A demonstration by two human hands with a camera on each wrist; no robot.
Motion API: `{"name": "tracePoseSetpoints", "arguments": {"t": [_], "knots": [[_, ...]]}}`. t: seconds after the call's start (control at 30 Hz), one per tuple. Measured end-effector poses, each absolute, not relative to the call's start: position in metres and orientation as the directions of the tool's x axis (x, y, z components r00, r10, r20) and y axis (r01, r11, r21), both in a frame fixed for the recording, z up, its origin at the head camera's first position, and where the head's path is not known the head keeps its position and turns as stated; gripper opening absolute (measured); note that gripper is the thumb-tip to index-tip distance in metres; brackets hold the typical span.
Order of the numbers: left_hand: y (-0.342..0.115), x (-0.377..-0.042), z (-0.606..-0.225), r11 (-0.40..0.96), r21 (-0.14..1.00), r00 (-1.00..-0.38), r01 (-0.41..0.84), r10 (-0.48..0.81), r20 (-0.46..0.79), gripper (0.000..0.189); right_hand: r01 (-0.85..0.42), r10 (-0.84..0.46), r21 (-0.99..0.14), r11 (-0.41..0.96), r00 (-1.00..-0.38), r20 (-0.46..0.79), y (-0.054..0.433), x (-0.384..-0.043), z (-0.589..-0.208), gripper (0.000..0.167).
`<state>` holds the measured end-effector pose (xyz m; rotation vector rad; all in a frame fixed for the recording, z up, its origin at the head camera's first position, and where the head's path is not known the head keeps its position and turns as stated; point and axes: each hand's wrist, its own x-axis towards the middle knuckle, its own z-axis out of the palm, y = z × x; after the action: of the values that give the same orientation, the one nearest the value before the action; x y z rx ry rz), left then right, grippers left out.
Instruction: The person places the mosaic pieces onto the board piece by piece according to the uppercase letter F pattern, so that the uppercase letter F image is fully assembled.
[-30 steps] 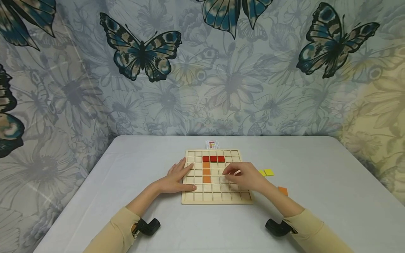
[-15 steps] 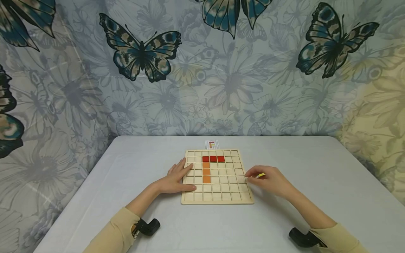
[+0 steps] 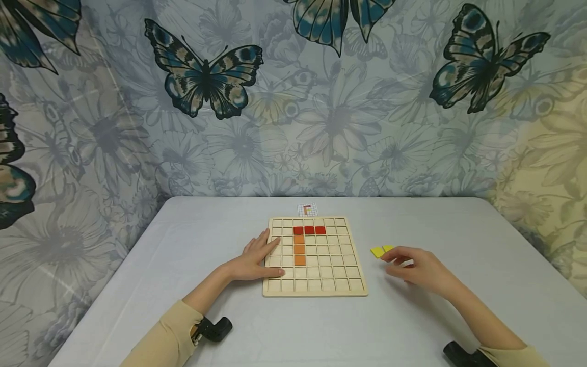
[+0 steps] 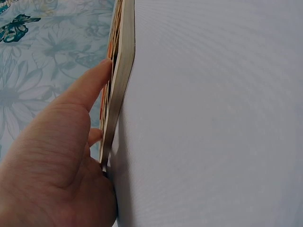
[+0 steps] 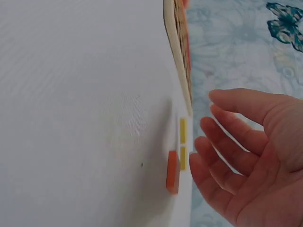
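Observation:
A wooden grid board (image 3: 327,285) lies on the white table, bearing a row of three red tiles (image 3: 309,230) and a column of three orange tiles (image 3: 299,249). My left hand (image 3: 249,262) rests on its left edge, fingers spread and thumb along the near part. To the right of the board, my right hand (image 3: 419,270) hovers with loosely curved fingers and nothing between them. Two yellow tiles (image 3: 377,252) lie just beyond its fingertips. The right wrist view shows a loose orange tile (image 5: 172,172) near the yellow ones; my hand hides it in the head view.
Behind the board lies a small printed card (image 3: 307,210) with a coloured grid pattern. A white cloth (image 3: 220,224) covers the table, which meets a butterfly-patterned backdrop (image 3: 339,127) at its far edge.
My right hand has moved off the board to the right, past the yellow tiles, and now covers the loose orange tile in the head view. The left hand stays in place.

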<state>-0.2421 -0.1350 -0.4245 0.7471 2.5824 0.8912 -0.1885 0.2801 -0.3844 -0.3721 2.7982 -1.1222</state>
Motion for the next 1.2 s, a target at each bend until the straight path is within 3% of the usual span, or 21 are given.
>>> {"name": "tracePoseSetpoints", "arguments": {"t": [0.4, 1.0, 1.2], "knots": [[-0.135, -0.242, -0.426, 0.675, 0.636, -0.818, 0.374, 0.563, -0.116, 0.094, -0.276, -0.322, -0.576, 0.769, -0.946, 0.024, 0.307, -0.184, -0.390, 0.031], [-0.135, -0.241, -0.424, 0.672, 0.640, -0.819, 0.371, 0.562, -0.115, 0.094, -0.254, -0.326, -0.627, 0.737, -0.945, -0.001, 0.302, -0.185, -0.398, 0.032], [-0.135, -0.241, -0.423, 0.676, 0.638, -0.821, 0.368, 0.559, -0.118, 0.094, -0.250, -0.302, -0.594, 0.765, -0.953, 0.011, 0.300, -0.186, -0.397, 0.035]]}}
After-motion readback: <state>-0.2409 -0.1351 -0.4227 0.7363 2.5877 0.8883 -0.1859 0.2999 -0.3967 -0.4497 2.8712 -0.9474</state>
